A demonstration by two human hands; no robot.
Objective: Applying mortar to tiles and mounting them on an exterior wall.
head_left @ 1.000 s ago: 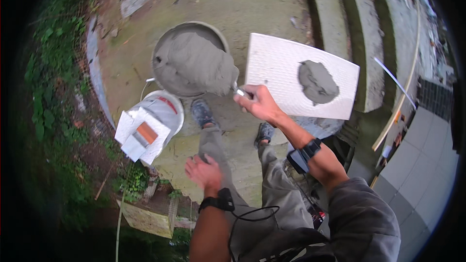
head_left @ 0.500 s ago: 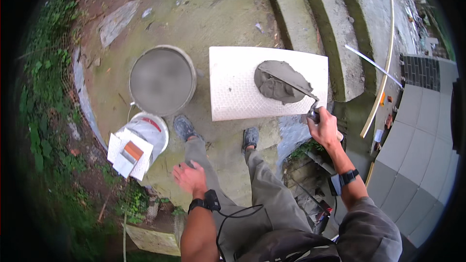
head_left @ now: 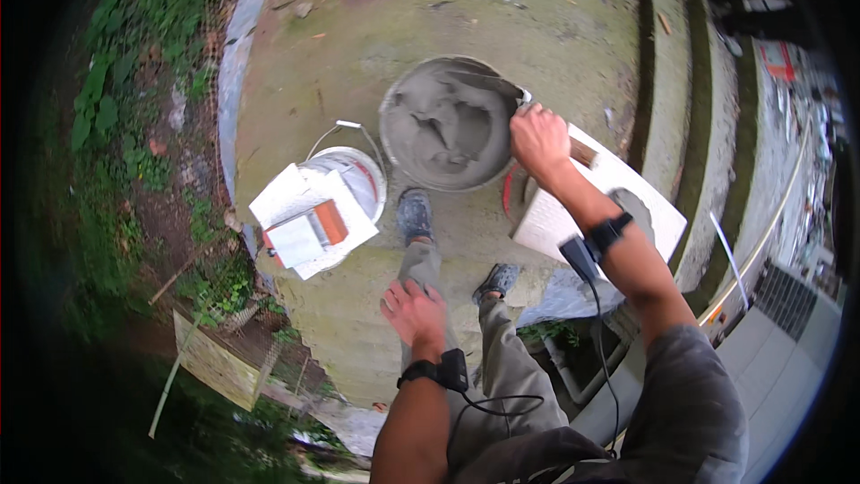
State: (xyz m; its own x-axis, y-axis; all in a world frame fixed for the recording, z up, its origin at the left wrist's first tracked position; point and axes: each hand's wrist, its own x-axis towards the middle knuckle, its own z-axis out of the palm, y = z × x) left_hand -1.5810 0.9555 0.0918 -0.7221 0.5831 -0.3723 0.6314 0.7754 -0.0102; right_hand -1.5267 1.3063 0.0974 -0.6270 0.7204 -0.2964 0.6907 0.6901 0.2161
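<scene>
My right hand (head_left: 540,139) is closed round the handle of a trowel (head_left: 488,82), at the right rim of a round bucket (head_left: 383,130). Against the bucket's far right inner edge, the trowel's grey blade is hard to tell from the mortar. Grey wet mortar (head_left: 421,148) fills the bucket, with hollows and ridges in its surface. Beyond my right forearm, a white textured board (head_left: 560,224) carries a heap of mortar (head_left: 638,211), partly hidden by the arm. Near my left leg hovers my left hand (head_left: 417,312), empty, its fingers apart.
Left of the mortar bucket stands a white pail (head_left: 376,179) with a raised handle. On it lie white boards (head_left: 354,224) and an orange-and-white tool (head_left: 309,233). Concrete steps (head_left: 667,81) run along the right. Plants and netting (head_left: 210,63) border the left side.
My right hand has carried the trowel from the mortar heap on the board leftward to the bucket. The bucket's smooth mortar is now broken up. The view has shifted left.
</scene>
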